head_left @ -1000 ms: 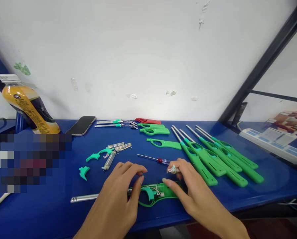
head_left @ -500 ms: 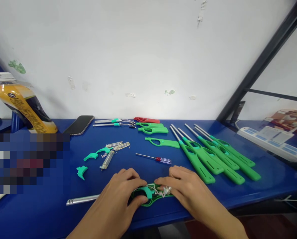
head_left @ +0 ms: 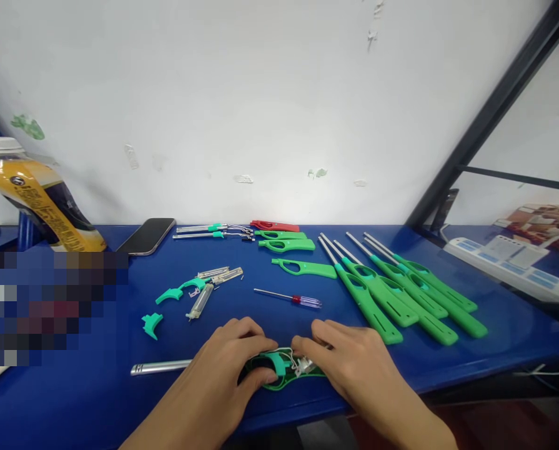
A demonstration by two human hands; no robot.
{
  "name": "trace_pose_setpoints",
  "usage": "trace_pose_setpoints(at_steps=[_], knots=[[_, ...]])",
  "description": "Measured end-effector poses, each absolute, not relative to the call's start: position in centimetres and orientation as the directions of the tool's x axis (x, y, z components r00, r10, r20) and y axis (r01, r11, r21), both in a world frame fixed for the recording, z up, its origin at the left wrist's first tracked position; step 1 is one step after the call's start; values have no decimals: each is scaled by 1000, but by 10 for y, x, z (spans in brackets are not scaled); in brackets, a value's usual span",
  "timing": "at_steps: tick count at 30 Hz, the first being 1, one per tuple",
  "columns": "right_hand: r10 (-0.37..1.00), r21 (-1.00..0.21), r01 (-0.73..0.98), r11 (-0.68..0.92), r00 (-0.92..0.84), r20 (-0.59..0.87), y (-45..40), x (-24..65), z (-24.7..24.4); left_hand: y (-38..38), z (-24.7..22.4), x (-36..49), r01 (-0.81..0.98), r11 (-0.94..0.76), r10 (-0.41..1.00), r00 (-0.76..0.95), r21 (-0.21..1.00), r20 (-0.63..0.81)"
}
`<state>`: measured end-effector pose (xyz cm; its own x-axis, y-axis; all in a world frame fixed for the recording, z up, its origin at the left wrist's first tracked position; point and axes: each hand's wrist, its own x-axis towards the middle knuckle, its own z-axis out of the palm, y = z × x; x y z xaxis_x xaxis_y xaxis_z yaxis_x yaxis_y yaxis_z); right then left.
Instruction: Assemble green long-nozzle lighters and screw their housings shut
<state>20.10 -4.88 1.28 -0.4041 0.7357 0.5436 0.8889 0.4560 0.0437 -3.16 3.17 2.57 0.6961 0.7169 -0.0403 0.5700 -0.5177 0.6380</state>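
Observation:
An opened green lighter lies at the table's front edge, its metal tube pointing left. My left hand pinches its trigger end, thumb below and fingers above the teal trigger. White wires run beside the trigger to a clear and metal part. My right hand has its fingers closed round that part and the handle end, which it mostly hides. Beyond the hands lies a screwdriver with a purple and red handle.
Several whole green lighters lie at right. Green shells, a red shell and metal tubes lie near the wall. Teal triggers and clear tanks sit left, near a phone and a bottle.
My right hand has shifted its fingers over the clear and metal part, covering more of it. The lighter's tube has tilted slightly and moved a little right.

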Motion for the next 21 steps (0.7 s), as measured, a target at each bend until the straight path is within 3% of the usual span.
trace_pose_setpoints(at_steps=[11, 21], knots=[[758, 41, 887, 460, -417, 502, -49, 201, 18, 29, 29, -32, 568, -560, 684, 728, 603, -51], [727, 129, 887, 443, -440, 528, -48, 198, 10, 30, 29, -33, 569, -563, 681, 730, 599, -54]])
